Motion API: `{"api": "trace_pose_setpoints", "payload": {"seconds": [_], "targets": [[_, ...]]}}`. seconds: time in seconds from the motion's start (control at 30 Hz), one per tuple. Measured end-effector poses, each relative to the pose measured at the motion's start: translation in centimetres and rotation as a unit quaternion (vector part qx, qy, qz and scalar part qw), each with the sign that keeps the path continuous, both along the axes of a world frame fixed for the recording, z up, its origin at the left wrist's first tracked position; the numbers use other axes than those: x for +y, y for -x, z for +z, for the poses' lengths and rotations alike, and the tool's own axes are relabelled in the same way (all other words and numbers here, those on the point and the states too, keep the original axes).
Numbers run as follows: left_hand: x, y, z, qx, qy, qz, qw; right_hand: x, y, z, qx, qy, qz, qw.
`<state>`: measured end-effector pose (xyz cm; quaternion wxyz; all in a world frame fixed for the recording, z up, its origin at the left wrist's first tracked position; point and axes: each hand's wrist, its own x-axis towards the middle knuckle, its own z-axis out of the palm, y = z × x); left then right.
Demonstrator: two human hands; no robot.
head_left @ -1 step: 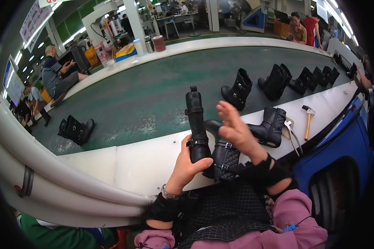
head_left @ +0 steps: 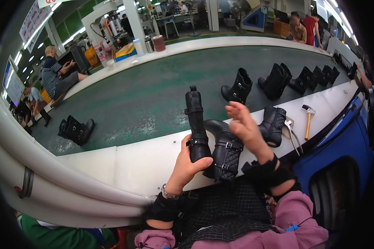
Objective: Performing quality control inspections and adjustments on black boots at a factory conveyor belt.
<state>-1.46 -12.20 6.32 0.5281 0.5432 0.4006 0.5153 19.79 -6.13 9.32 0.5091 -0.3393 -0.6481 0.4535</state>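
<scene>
My left hand (head_left: 184, 167) grips a black boot (head_left: 195, 112) by its toe end, the thumb across the toe. The boot's shaft points away from me, with buckled straps around it. Beside it a quilted black boot (head_left: 225, 155) with two buckles lies on the white ledge (head_left: 124, 166), touched by neither hand as far as I can see. My right hand (head_left: 247, 128) is raised over the ledge, fingers apart and nothing in it. It partly covers another quilted black boot (head_left: 273, 124) lying to the right.
Pliers (head_left: 293, 137) and a hammer (head_left: 308, 122) lie on the ledge at right. Several black boots (head_left: 275, 81) stand on the green conveyor belt (head_left: 141, 91), and a pair (head_left: 76, 130) at left. A thick white pipe (head_left: 66, 170) runs along my left. Other people work beyond the belt.
My right hand has shifted a little to the right, uncovering more of the quilted boot with two buckles. My left hand and its boot have stayed in place.
</scene>
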Motion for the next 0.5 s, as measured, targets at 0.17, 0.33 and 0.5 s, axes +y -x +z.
{"api": "trace_pose_setpoints", "payload": {"seconds": [0.17, 0.33, 0.5], "targets": [[0.6, -0.4, 0.7, -0.005, 0.028, -0.016, 0.999, -2.6, -3.5, -0.5, 0.001, 0.098, -0.075, 0.992], [0.3, -2.2, 1.8, 0.08, 0.041, -0.019, 0.996, -2.6, 1.5, 0.9, -0.17, 0.045, -0.083, 0.981], [-3.5, -0.2, -2.2, 0.114, -0.019, 0.178, 0.977, -0.7, 2.7, -0.6, -0.158, 0.048, -0.078, 0.983]]}}
